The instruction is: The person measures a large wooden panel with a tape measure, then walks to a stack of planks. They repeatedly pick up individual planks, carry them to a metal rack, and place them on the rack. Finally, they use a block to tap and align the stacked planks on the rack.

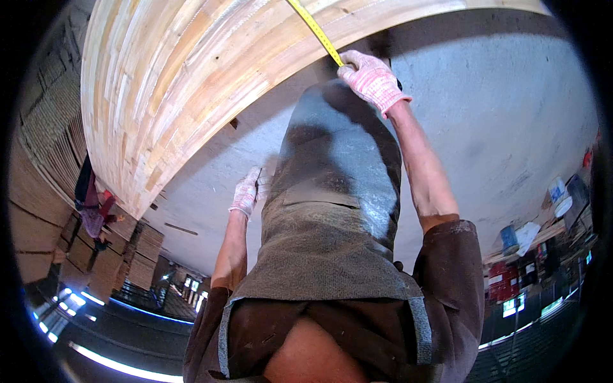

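A: Where is the tape measure [314,29] lying?

B: Across the wood panel [191,83]; your right hand [372,80] is pinching it at the panel's edge. Be keeping it taut.

A: And your left hand [245,195]?

B: Hanging below the panel, loosely curled, apparently holding nothing.

wood panel [191,83] blocks ahead; bare concrete floor [498,127] right

Gloved right hand [372,79] on yellow tape measure [315,29]
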{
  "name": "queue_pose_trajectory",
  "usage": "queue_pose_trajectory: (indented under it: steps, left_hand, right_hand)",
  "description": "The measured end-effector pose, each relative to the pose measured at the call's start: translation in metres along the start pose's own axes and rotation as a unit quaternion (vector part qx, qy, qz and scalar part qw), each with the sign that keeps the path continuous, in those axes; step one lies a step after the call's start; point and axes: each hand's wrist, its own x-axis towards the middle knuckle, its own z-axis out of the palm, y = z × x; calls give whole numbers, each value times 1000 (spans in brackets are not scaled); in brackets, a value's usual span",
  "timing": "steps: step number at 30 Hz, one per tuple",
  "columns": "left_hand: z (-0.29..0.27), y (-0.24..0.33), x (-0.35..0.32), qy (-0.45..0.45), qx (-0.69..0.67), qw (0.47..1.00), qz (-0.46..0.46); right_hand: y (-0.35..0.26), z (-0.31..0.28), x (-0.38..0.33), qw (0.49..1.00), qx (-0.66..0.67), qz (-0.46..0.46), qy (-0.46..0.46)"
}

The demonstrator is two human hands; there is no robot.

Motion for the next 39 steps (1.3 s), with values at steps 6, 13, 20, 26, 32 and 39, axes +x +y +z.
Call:
queue_pose_trajectory:
  steps: [6, 13, 20, 26, 32, 39]
  left_hand:
    - [-19, 20, 11, -55, -74, 996, -7]
    - [9, -6, 18, -10, -3, 999, -35]
    - [15, -12, 17, -9, -18, 997, -70]
    - [8, -24, 27, -23, -22, 998, -62]
    - [16, -29, 26, -1, -16, 997, -81]
    - [26, -18, 18, 4, -8, 998, -69]
  right_hand:
    - [3, -1, -5, 1000, -6, -7, 12]
    - [6, 3, -3, 1000, 0, -15, 13]
    - [16, 11, 7, 998, 27, -52, 11]
    - [20, 11, 12, 997, 45, -66, -1]
    - [23, 12, 13, 995, 51, -82, -7]
    - [23, 10, 13, 996, 55, -70, -14]
